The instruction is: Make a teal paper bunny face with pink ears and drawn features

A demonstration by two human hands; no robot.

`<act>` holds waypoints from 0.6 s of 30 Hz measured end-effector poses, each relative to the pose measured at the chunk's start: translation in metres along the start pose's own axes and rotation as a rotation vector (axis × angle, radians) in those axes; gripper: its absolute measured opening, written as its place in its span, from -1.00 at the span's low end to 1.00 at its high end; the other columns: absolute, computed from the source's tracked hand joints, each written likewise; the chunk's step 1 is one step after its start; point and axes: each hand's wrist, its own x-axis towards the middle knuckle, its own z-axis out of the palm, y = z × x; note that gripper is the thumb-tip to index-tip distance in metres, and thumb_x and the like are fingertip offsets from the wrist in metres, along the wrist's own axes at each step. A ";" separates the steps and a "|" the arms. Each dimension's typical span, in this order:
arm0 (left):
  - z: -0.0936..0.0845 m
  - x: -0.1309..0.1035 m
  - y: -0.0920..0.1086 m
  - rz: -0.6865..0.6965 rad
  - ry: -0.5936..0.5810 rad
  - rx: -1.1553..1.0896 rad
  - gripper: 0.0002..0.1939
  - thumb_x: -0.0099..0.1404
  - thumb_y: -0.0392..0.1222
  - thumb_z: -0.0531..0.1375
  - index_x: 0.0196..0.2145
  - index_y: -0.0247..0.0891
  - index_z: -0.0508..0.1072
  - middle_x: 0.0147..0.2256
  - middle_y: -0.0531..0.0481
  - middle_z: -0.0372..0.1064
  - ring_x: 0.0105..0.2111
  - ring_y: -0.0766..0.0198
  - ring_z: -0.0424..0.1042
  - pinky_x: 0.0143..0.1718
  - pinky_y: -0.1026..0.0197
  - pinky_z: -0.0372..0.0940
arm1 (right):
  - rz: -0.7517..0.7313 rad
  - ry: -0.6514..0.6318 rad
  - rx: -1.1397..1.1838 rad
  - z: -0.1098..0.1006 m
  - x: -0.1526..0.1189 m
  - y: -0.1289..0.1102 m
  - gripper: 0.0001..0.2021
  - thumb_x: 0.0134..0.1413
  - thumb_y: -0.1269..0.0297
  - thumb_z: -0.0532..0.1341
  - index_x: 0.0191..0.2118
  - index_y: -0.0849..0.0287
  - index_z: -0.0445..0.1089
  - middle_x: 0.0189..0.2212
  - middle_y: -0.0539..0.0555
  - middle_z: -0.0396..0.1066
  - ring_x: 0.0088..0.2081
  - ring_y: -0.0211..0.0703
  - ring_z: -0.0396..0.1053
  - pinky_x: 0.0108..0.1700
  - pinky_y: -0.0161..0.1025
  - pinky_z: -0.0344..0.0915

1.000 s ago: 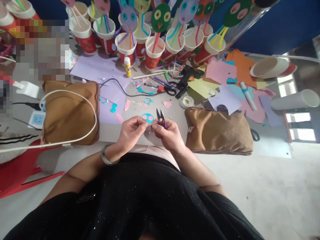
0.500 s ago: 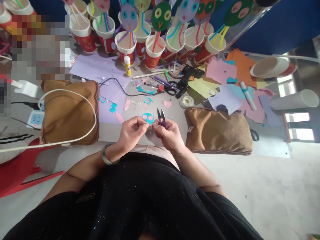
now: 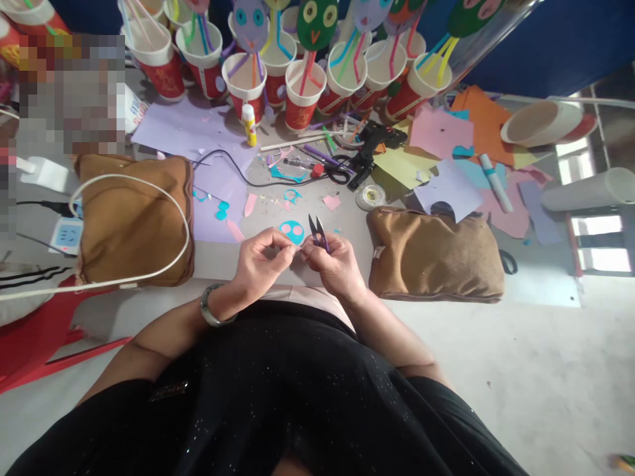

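My left hand (image 3: 262, 262) is closed in a pinch, its thumb and fingertip almost meeting those of my right hand. Something small and pale may sit between the fingertips, but I cannot make it out. In my right hand (image 3: 340, 266) is a pair of small purple-handled thread snips (image 3: 319, 238), the dark blades pointing away from me and slightly apart. Just beyond the fingertips a blue paper oval (image 3: 292, 223) with two pink discs on it lies on the table. Small pink (image 3: 236, 230) and blue paper scraps (image 3: 221, 211) lie to the left.
Red paper cups (image 3: 299, 106) with paper faces on bent straws line the back. A glue stick (image 3: 249, 125), a black glue gun (image 3: 380, 142), a tape roll (image 3: 371, 197) and coloured paper (image 3: 441, 135) lie before them. Brown cushions (image 3: 136, 225) flank my hands; a white cable crosses the left one.
The whole view has shifted slightly. Both hands stay close together in nearly the same pose, the snips still held in the right one.
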 end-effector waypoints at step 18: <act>0.002 0.006 0.012 0.127 -0.037 0.081 -0.85 0.24 -0.23 0.29 -0.48 -0.18 0.45 -0.48 0.06 0.46 -0.42 0.30 0.42 -0.28 0.20 0.35 | -0.075 -0.052 -0.029 -0.005 -0.002 -0.009 -0.83 0.03 0.21 0.31 -0.50 0.16 0.46 -0.58 -0.06 0.40 -0.53 -0.35 0.19 -0.42 -0.31 0.15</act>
